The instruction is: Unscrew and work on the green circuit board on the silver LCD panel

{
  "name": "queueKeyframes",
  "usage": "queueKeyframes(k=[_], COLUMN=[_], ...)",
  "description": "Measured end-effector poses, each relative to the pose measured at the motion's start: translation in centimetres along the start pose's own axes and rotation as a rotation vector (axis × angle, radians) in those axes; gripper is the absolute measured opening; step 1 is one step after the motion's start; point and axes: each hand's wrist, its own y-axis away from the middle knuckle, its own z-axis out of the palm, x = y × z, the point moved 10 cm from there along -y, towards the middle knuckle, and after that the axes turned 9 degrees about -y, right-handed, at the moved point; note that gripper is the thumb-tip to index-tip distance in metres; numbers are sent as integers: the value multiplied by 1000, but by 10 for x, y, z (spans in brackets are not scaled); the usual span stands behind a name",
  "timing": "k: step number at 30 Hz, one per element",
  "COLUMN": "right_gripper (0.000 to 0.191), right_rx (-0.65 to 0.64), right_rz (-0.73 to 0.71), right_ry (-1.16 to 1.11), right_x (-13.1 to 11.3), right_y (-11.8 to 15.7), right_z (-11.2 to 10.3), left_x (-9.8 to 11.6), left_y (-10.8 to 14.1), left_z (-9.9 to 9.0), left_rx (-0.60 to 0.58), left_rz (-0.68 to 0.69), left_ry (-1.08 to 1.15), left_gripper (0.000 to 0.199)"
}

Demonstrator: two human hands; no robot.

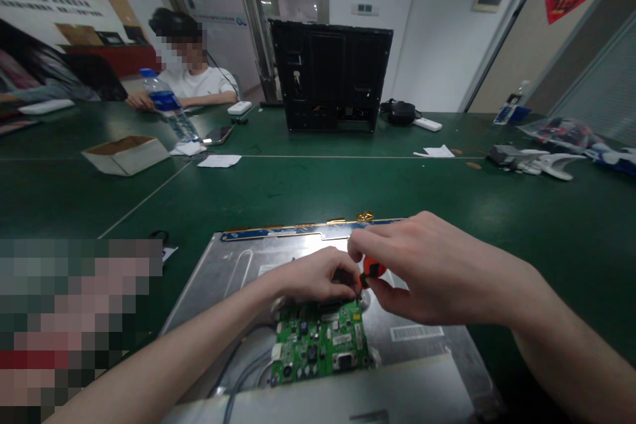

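A green circuit board (325,339) lies on the metal back of a flat display panel (417,308). In my right hand (422,271) is a small screwdriver (373,267) with an orange-red and black handle, pinched between thumb and fingers. Its lower end points down at the board's far right corner. My left hand (322,275) rests over the board's far edge, fingers pinched together beside the screwdriver's lower end. Whatever those fingertips hold is hidden. A blue strip board (278,233) with gold tabs runs along the panel's far edge.
Grey cables (243,374) leave the board's left side. Across the green table (298,185) stand a black monitor casing (332,73), a water bottle (171,106) and an open box (126,156). Grey and white parts (529,160) lie at right. A person (196,73) sits opposite.
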Motion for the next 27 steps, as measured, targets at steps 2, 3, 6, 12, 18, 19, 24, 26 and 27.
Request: queueKeyframes(k=[2,3,6,12,18,19,24,26,27], right_gripper=[8,7,8,14,7,9,5,11,14], right_rx=[3,4,12,6,4,-1,-18,-18,-17], right_rz=[-9,-12,-6,-25,-30,-37,-41,-33,-28], right_ry=[-2,2,27,78,-8,-20,-28,-10,6], right_x=[0,0,3,2,-1,-2,-2,0,1], right_y=[0,1,0,-1,1,1,1,-1,-1], right_z=[0,0,-1,2,1,1,3,3,3], left_x=[-1,0,4,2,4,4,8,8,8], left_y=[0,-1,-2,-2,-1,-1,-1,-1,-1], left_z=[-1,-1,-1,-4,-3,-4,-5,-6,-6], left_rx=[1,0,-11,5,-7,-6,2,16,24], left_rz=[-9,-4,36,27,5,2,40,56,58], left_ry=[-11,-12,3,-18,-12,-15,2,17,21], left_gripper=[11,10,7,9,10,11,9,7,7])
